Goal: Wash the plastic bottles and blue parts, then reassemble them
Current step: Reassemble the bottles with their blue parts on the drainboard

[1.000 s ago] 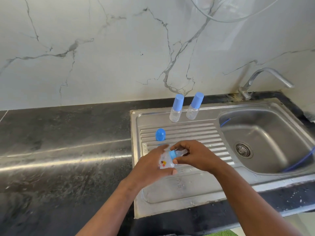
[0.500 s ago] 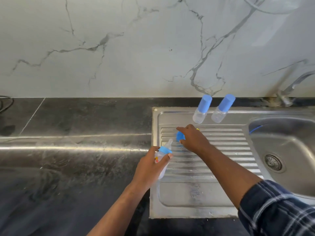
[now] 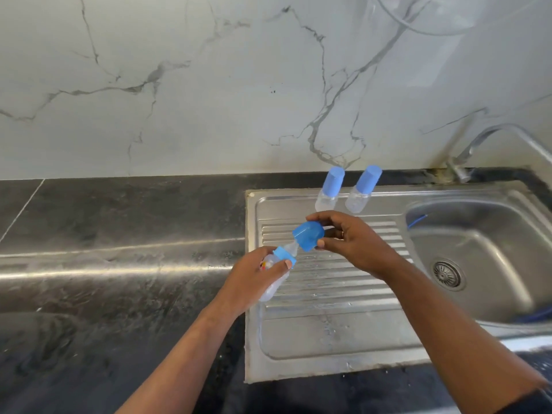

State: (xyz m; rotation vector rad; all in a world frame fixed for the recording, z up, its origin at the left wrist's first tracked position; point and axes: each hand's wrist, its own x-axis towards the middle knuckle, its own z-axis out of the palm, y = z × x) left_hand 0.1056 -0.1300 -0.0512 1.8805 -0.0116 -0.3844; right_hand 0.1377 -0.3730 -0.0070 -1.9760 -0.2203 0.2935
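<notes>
1. Two hands meet at centre frame above the ribbed stainless-steel drainboard (image 3: 328, 309).
2. Left hand (image 3: 254, 279) grips the clear plastic bottle with blue collar (image 3: 272, 289), its teat tilted toward upper right.
3. Right hand (image 3: 355, 245) pinches the blue domed plastic cap (image 3: 307, 236) at the teat tip; half a second earlier the cap sat on the drainboard.
4. First blue-capped clear bottle (image 3: 328, 189) and second blue-capped clear bottle (image 3: 363, 188) stand behind, unmoved.

Home kitchen, steel sink (image 3: 484, 264), tap (image 3: 490, 138), black counter (image 3: 119, 264), marble wall (image 3: 209, 85)
</notes>
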